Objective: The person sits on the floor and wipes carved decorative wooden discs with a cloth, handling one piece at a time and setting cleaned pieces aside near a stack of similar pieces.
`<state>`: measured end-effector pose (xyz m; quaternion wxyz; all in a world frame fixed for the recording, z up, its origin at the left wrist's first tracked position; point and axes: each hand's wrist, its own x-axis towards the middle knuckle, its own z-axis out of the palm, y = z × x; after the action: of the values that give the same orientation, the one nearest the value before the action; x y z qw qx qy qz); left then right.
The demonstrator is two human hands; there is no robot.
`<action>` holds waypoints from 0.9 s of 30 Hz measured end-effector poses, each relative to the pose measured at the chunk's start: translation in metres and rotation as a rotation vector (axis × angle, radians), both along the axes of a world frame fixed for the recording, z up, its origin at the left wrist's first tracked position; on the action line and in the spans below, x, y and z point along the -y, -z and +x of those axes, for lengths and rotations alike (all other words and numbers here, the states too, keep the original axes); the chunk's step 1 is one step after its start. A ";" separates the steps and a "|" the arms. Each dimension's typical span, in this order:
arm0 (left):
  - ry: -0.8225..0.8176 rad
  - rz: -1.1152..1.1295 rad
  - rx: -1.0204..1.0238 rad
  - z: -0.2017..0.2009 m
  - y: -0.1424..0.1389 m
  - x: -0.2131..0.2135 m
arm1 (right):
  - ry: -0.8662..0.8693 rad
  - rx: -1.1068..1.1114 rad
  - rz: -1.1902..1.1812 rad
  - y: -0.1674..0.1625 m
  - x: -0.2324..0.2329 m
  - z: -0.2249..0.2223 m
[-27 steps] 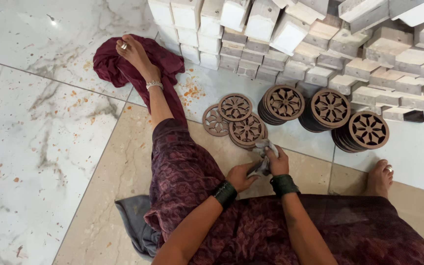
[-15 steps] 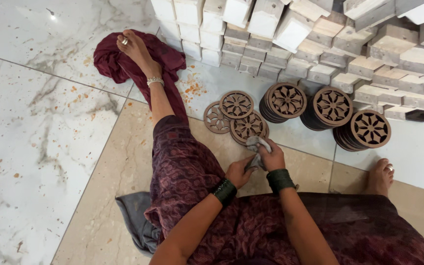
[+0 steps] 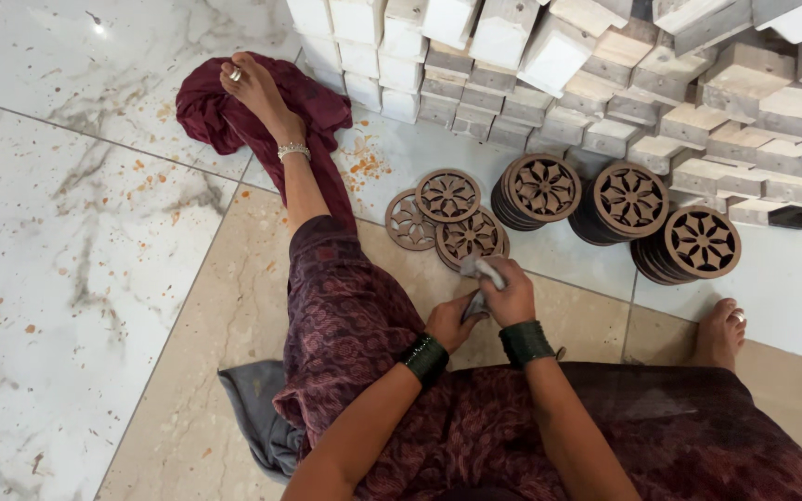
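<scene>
Sitting on the marble floor (image 3: 67,278), the person faces a heap of pale wooden blocks (image 3: 605,83), the landmark here. Just below the heap lean three stacks of dark round fretwork discs (image 3: 624,199) with flower cut-outs; left of these lie three loose discs (image 3: 447,218), flat and overlapping. Nearer the person than the loose discs, the right hand (image 3: 512,297) is clenched around a small grey cloth (image 3: 485,271), crumpled, its pale end poking above the fingers. The left hand (image 3: 452,323) pinches the cloth's lower end, touching the right.
</scene>
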<state>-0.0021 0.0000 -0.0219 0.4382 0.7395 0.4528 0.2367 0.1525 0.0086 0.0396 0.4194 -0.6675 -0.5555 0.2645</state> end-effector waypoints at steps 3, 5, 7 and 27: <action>0.027 0.074 0.069 0.004 0.000 -0.002 | 0.114 -0.090 0.001 0.006 -0.005 0.012; 0.058 0.093 0.115 0.005 0.000 -0.003 | 0.183 -0.242 -0.189 0.010 -0.005 0.018; 0.086 0.096 0.144 0.004 -0.002 -0.003 | 0.209 -0.321 -0.236 0.010 -0.004 0.021; 0.127 0.038 0.053 0.003 -0.003 0.001 | 0.201 -0.392 -0.165 0.013 -0.001 0.026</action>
<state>0.0011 -0.0014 -0.0185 0.4500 0.7686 0.3886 0.2363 0.1788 0.0093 0.0269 0.4874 -0.6873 -0.3708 0.3906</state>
